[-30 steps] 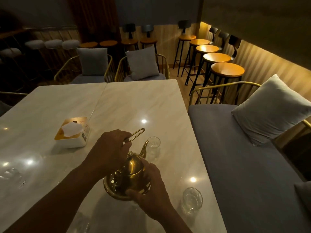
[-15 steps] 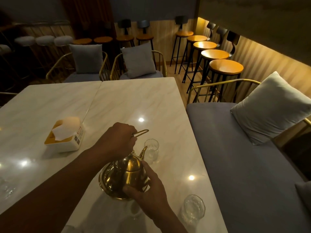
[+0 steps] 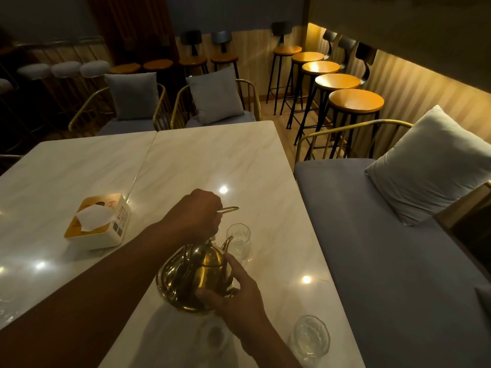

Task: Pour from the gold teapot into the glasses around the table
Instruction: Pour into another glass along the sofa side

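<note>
The gold teapot (image 3: 195,277) hangs over the marble table (image 3: 212,160), tilted with its spout toward a clear glass (image 3: 239,241) just beyond it. My left hand (image 3: 198,215) is closed around the teapot's thin wire handle from above. My right hand (image 3: 236,298) cups the pot's lower right side. A second glass (image 3: 309,338) stands near the table's right edge, close to me. A third glass (image 3: 215,338) is dimly visible beneath my right forearm.
A tissue box (image 3: 99,221) sits on the left half of the table. A grey bench (image 3: 398,248) with a cushion (image 3: 430,163) runs along the right side. Two cushioned chairs and a row of bar stools (image 3: 356,100) stand beyond the far edge.
The teapot has tipped further forward, bringing the spout closer to the glass rim. Both hands kept their hold. The view has shifted slightly.
</note>
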Available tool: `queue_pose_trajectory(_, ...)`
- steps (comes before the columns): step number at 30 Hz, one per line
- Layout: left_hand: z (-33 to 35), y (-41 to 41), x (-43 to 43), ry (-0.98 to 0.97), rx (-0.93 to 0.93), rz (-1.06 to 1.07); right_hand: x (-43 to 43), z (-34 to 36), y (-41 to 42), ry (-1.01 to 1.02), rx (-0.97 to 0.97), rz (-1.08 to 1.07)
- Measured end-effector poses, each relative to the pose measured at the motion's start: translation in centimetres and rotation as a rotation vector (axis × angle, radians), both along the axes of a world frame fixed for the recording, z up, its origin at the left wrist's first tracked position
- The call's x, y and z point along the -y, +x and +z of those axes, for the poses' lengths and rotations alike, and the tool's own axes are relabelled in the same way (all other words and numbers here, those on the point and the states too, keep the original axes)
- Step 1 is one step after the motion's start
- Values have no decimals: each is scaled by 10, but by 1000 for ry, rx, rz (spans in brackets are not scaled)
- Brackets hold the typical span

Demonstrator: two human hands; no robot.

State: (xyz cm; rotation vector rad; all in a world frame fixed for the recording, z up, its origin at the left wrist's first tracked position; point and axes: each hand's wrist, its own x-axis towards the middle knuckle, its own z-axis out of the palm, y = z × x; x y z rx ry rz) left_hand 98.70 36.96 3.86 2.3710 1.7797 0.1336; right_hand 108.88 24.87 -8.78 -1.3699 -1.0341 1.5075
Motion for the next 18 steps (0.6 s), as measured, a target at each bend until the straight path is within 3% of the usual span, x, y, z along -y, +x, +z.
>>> queue_pose_trajectory(18,-4,7,-22,48,-45,-41,-11,6,-1,-75,-185,0)
